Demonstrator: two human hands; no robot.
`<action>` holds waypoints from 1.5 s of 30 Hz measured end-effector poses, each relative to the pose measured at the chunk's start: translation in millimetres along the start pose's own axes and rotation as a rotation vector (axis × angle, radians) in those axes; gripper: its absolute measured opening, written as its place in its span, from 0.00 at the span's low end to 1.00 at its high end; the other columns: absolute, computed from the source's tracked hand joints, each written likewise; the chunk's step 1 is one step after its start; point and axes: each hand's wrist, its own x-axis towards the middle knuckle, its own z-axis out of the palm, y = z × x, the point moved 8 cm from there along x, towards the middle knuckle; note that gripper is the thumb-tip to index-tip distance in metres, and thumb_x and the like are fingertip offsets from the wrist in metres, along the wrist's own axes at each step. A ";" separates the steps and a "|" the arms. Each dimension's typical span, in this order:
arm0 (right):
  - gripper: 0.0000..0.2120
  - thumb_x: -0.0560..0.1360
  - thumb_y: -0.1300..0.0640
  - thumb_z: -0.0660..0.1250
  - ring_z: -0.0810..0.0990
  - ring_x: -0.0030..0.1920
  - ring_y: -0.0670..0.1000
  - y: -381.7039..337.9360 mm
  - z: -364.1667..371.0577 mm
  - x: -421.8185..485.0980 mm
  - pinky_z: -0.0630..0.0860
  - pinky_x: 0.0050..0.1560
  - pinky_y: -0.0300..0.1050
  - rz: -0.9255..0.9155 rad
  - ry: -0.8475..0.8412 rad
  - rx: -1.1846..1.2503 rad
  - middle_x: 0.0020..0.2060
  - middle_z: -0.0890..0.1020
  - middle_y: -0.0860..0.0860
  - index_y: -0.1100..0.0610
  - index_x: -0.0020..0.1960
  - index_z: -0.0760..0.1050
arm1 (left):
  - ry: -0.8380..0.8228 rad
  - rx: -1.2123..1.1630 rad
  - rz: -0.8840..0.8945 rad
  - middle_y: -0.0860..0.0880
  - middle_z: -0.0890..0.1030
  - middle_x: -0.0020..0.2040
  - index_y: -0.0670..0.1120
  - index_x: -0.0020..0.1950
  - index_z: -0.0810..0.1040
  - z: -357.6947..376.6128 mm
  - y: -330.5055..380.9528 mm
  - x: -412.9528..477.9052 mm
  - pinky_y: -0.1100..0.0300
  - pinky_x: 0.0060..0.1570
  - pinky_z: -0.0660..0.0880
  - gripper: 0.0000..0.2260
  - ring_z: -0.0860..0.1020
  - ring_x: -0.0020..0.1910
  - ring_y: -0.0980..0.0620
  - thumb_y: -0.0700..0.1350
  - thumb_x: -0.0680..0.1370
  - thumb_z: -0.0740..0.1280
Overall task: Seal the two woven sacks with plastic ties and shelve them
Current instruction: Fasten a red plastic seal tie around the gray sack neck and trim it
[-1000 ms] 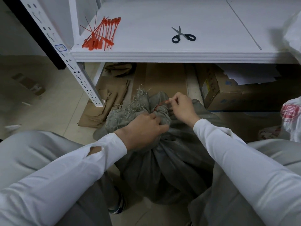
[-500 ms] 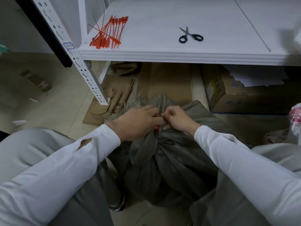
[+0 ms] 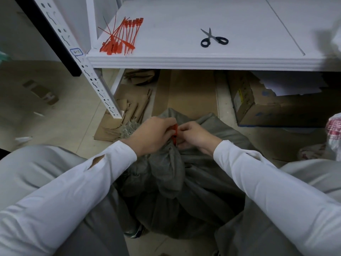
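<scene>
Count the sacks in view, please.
2. The grey woven sack is in the lower middle of the view; the white sack with red print is at the right edge, partly cut off. Others may be hidden.

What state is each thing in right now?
Sack: on floor, neck bunched.
Tie: at sack's neck, pinched.
Left hand: grips neck.
Right hand: pinches tie.
Spare ties: heaped on shelf.
Scissors: on shelf, blades slightly apart.
White sack: right edge, mostly cut off.
</scene>
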 end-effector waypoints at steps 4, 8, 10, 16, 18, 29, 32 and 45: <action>0.09 0.80 0.60 0.63 0.78 0.34 0.48 -6.6 -5.9 -5.4 0.78 0.35 0.39 -0.054 0.051 0.007 0.37 0.80 0.56 0.63 0.46 0.79 | -0.016 -0.112 -0.073 0.48 0.79 0.42 0.48 0.46 0.72 2.4 -4.9 4.4 0.51 0.44 0.74 0.04 0.77 0.43 0.47 0.44 0.80 0.64; 0.11 0.80 0.60 0.62 0.78 0.34 0.48 -2.0 -6.5 -6.3 0.77 0.33 0.36 -0.048 0.074 0.051 0.38 0.81 0.56 0.66 0.50 0.80 | -0.026 -0.123 -0.120 0.49 0.78 0.40 0.49 0.45 0.71 2.5 -7.7 7.5 0.53 0.43 0.71 0.05 0.77 0.43 0.45 0.44 0.80 0.64; 0.12 0.80 0.59 0.62 0.79 0.36 0.49 -0.1 -5.0 -5.9 0.79 0.37 0.39 -0.029 0.068 0.088 0.39 0.82 0.56 0.67 0.52 0.80 | -0.002 -0.110 -0.158 0.48 0.79 0.41 0.47 0.45 0.73 3.5 -11.6 6.7 0.52 0.45 0.73 0.04 0.78 0.43 0.45 0.44 0.80 0.65; 0.10 0.77 0.62 0.63 0.82 0.43 0.53 1.1 -2.5 -8.9 0.81 0.47 0.45 -0.001 0.021 0.246 0.44 0.83 0.59 0.67 0.53 0.79 | 0.063 -0.098 -0.312 0.46 0.79 0.39 0.44 0.39 0.77 2.0 -27.6 3.6 0.56 0.39 0.68 0.09 0.77 0.40 0.46 0.45 0.78 0.67; 0.07 0.75 0.60 0.69 0.83 0.45 0.51 1.7 -2.2 -13.0 0.80 0.50 0.44 -0.074 0.040 0.136 0.45 0.85 0.58 0.63 0.50 0.81 | 0.082 -0.116 -0.356 0.45 0.80 0.38 0.43 0.38 0.78 2.6 -28.0 1.9 0.57 0.38 0.68 0.10 0.76 0.40 0.46 0.46 0.77 0.67; 0.06 0.76 0.61 0.68 0.83 0.45 0.48 8.5 -30.8 -32.1 0.77 0.51 0.40 -0.197 0.353 -0.040 0.44 0.86 0.52 0.61 0.46 0.83 | 0.038 -0.329 -0.385 0.56 0.79 0.35 0.47 0.40 0.82 7.9 -10.2 -5.7 0.65 0.44 0.73 0.03 0.78 0.38 0.59 0.40 0.72 0.74; 0.06 0.77 0.62 0.67 0.84 0.43 0.51 15.5 -31.5 -37.5 0.80 0.48 0.43 -0.168 0.366 0.040 0.42 0.85 0.55 0.59 0.44 0.83 | 0.085 -0.353 -0.401 0.54 0.81 0.35 0.46 0.43 0.82 10.7 -4.8 -11.3 0.64 0.43 0.75 0.04 0.77 0.36 0.59 0.40 0.71 0.75; 0.12 0.75 0.63 0.70 0.84 0.45 0.55 46.8 -36.6 -60.2 0.83 0.45 0.43 0.086 0.326 0.548 0.46 0.83 0.63 0.68 0.55 0.78 | 0.060 -0.622 -0.457 0.46 0.85 0.38 0.42 0.40 0.86 45.1 -5.6 -16.0 0.50 0.49 0.80 0.07 0.83 0.43 0.49 0.45 0.73 0.74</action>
